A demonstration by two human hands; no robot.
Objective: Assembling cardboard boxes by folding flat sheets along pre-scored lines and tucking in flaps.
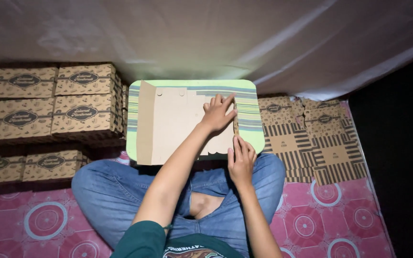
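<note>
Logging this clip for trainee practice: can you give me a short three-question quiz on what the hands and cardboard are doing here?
1. True or false: both hands touch the flat brown cardboard box blank.
2. Which hand presses nearer the blank's top: left hand or right hand?
3. Where do the folded brown printed boxes stand: A) to the person's left, B) on the green lap table?

Key: 1 true; 2 left hand; 3 A.

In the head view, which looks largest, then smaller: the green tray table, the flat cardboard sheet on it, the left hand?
1. Green tray table.
2. Flat cardboard sheet, somewhat smaller; it covers most of the tray.
3. Left hand, clearly smallest, though slightly nearer the camera.
</note>
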